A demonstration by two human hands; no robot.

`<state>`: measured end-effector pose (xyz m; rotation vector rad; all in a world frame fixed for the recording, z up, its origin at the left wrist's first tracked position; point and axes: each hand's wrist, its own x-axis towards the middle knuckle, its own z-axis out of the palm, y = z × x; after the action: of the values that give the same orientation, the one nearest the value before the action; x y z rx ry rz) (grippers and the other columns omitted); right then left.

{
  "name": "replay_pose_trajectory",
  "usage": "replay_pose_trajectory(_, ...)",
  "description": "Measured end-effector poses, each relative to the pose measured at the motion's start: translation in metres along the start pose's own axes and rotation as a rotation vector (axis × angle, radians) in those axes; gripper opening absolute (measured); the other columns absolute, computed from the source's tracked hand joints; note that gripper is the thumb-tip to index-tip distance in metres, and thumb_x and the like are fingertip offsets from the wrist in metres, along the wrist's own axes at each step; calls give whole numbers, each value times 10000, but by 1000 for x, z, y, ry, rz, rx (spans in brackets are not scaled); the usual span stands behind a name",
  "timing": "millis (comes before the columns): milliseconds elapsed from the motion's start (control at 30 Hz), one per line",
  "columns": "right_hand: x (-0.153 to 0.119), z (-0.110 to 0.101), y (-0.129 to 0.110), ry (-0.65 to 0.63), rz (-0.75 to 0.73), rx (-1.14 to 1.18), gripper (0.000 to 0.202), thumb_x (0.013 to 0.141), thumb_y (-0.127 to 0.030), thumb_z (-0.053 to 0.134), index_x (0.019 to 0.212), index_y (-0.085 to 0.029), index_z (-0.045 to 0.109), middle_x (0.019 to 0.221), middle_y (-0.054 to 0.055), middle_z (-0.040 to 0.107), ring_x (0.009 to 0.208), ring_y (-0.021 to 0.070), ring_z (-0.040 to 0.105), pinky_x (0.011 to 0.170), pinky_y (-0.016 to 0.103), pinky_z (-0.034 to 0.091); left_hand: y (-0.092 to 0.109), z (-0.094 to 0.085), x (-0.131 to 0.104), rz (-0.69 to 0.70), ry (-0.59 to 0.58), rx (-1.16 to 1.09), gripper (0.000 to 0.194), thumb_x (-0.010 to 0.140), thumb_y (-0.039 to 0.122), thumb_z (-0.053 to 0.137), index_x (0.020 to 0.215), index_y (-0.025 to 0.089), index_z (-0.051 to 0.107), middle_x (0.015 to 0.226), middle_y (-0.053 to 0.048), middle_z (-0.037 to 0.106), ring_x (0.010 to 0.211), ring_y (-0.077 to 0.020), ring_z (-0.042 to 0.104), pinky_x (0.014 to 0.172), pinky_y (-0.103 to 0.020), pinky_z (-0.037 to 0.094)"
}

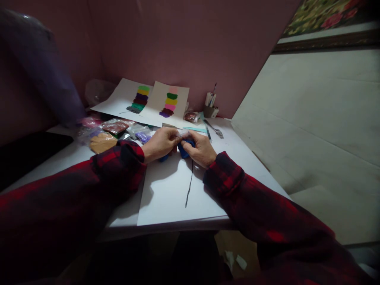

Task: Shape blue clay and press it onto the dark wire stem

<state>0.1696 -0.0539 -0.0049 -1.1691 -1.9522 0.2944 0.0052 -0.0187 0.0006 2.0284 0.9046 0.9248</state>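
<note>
Both my left hand (160, 143) and right hand (198, 149) pinch the blue clay lump (183, 150) over white sheet (178, 194); kneading step, next wants firmer squeeze.

Both arms wear long sleeves of red-and-black plaid flannel (the checks blur in the dim light). The cuffs end at the wrists, leaving the left hand (160, 143) and right hand (199, 149) bare.

Sleeves (118, 166) red-black plaid; lump (184, 151) blue; sheet (175, 194) white, black line (189, 186); wall (184, 43) pink.
</note>
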Motion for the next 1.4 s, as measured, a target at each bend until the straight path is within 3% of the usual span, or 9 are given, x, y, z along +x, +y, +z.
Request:
replay_pose_trajectory(367, -1, -1, -3, -25, 2, -37, 86, 824, -245, 538, 849, -185, 594, 762, 18, 613, 703, 148, 527, 707, 301, 406, -4, 1, 1, -14, -1, 43, 387, 865, 458, 597, 638, 152, 527, 519, -15, 556, 454, -94, 496, 435, -198, 342)
replay_pose_trajectory(633, -1, -3, -6, -51, 5, -94, 98, 828, -248, 532, 868, -178, 588, 766, 25, 610, 713, 158, 535, 714, 301, 402, -4, 2, 3, -29, -2, 68, 233, 868, 296, 565, 690, 147, 556, 549, -12, 561, 482, -101, 499, 459, -214, 347)
replay_pose_trajectory(1000, -3, -4, -9, -92, 12, -141, 145, 833, -248, 524, 933, -164, 588, 820, 50, 640, 742, 172, 559, 729, 310, 408, -1, 1, 3, -36, 11, 138, 277, 870, 271, 554, 627, 155, 487, 556, 7, 512, 512, -91, 445, 489, -219, 307)
replay_pose_trajectory(1400, -4, -5, -11, -125, 30, -193, 129, 835, -267, 516, 930, -184, 543, 745, 21, 580, 678, 158, 498, 673, 297, 371, -2, 1, 3, -21, 19, 159, 318, 868, 261, 557, 593, 168, 427, 539, 24, 449, 516, -84, 379, 499, -228, 250)
